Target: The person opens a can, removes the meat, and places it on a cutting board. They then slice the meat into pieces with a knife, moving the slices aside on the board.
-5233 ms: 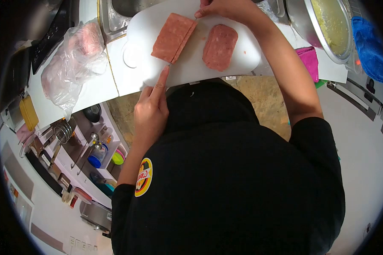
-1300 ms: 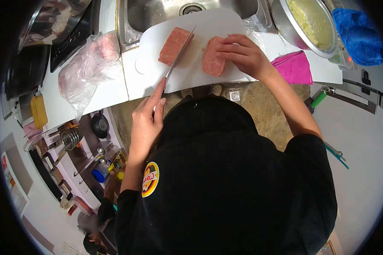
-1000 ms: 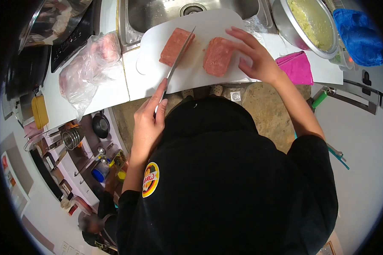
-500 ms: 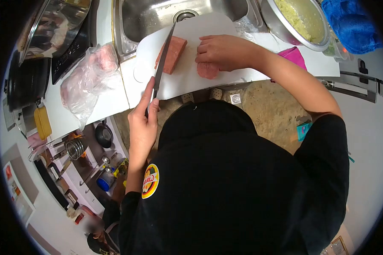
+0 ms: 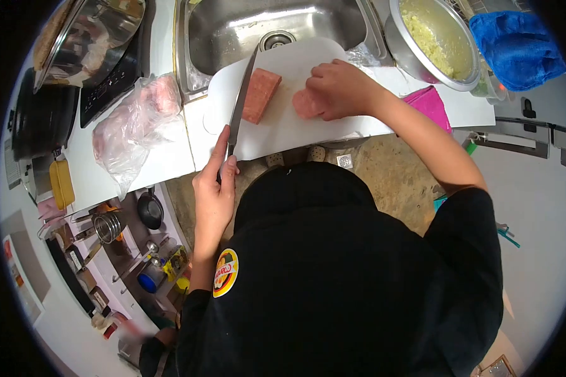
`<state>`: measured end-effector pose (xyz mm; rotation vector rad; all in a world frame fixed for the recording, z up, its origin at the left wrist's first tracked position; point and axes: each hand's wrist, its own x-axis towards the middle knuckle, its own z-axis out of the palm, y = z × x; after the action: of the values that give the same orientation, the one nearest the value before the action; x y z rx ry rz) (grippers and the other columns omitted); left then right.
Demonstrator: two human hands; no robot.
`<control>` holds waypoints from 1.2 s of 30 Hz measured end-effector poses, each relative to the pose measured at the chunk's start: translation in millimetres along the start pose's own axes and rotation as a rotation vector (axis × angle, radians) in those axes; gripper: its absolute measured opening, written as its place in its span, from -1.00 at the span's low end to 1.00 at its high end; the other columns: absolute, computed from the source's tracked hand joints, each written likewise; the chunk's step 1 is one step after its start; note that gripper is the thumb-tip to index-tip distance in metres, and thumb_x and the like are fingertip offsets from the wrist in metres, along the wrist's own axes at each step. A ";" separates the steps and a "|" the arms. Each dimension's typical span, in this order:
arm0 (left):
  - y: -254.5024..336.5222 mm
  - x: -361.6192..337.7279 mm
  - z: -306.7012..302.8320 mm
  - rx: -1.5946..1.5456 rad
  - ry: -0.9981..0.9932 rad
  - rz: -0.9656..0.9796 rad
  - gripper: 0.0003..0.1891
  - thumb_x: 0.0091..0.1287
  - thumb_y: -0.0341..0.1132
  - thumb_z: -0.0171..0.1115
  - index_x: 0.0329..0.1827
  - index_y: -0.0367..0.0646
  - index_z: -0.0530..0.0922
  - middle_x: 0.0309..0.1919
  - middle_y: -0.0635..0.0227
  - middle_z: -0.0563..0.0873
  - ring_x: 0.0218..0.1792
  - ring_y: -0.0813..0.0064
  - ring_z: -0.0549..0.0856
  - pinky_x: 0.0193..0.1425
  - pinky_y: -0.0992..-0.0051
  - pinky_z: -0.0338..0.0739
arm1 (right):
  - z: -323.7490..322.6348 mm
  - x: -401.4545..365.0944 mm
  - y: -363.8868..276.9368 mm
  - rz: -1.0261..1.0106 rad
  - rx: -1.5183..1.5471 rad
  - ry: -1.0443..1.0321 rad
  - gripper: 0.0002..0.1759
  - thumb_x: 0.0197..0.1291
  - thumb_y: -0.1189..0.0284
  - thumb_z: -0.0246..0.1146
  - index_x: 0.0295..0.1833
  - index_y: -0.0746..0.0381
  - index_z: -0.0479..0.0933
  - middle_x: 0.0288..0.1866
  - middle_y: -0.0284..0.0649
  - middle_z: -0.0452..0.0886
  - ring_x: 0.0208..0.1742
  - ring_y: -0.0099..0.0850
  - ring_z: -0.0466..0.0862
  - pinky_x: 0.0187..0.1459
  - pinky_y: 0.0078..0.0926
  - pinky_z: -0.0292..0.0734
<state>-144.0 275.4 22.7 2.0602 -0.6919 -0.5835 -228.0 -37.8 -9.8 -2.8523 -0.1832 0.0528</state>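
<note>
My left hand [image 5: 214, 195] is closed on the handle of a long knife [image 5: 239, 107], its index finger stretched along the blade's base. The blade lies beside the left edge of a block of pink meat [image 5: 261, 95] on the white cutting board [image 5: 283, 138]. To the right of the block, my right hand [image 5: 344, 91] is curled over a smaller, rounded pink meat piece [image 5: 307, 103], with its fingertips partly hidden. The block and the smaller piece are apart.
Behind the board is a steel sink [image 5: 233, 38]. A metal bowl [image 5: 415, 60] of pale shredded food and a blue cloth [image 5: 516, 50] stand at the right. Bagged meat [image 5: 132, 125] lies left, near a large pot [image 5: 97, 38]. Another person is partly visible lower left.
The view has shifted, so the board and sink sit lower in it. My right hand has moved slightly back from the smaller piece, showing more of it. The knife stays beside the block.
</note>
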 end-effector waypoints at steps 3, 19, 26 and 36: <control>4.5 1.5 -3.1 -0.004 0.008 -0.052 -0.50 0.50 -0.44 0.09 0.51 0.06 0.39 -0.51 0.35 0.55 -0.47 0.68 0.48 -0.30 0.59 0.46 | -5.1 -2.9 1.6 0.338 0.035 0.076 -0.56 -0.22 0.19 0.51 -0.32 0.29 0.60 -0.27 -0.07 0.65 -0.16 -0.08 0.68 -0.08 -0.21 0.59; 1.1 -3.0 3.8 -0.155 -0.017 0.063 -0.47 0.46 -0.48 0.11 0.48 0.09 0.42 -0.39 0.24 0.61 -0.39 0.51 0.53 -0.13 0.53 0.52 | -3.9 4.3 -17.0 0.672 0.085 0.199 -0.46 -0.15 0.29 0.54 -0.07 0.39 0.63 -0.21 0.13 0.71 -0.15 0.03 0.73 -0.05 -0.16 0.62; 0.9 -5.7 0.9 -0.110 -0.024 0.085 -0.47 0.45 -0.47 0.12 0.49 0.10 0.42 -0.39 0.21 0.62 -0.40 0.51 0.54 -0.14 0.50 0.52 | -6.9 5.1 -15.8 0.683 0.188 0.180 -0.46 -0.17 0.27 0.56 -0.09 0.39 0.63 -0.25 0.11 0.71 -0.19 -0.01 0.74 -0.09 -0.18 0.64; 6.1 -4.1 -2.0 -0.055 -0.024 0.086 -0.47 0.44 -0.48 0.14 0.47 0.06 0.43 -0.37 0.08 0.64 -0.39 0.43 0.52 -0.10 0.51 0.50 | -19.4 12.1 -9.1 0.564 0.275 0.327 -0.26 -0.08 0.16 0.55 0.19 0.35 0.58 -0.03 0.06 0.71 0.04 -0.10 0.71 0.10 -0.27 0.57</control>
<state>-147.4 276.3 29.4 1.9653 -0.7668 -0.5725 -216.0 -32.9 11.2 -2.5003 0.6418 -0.2519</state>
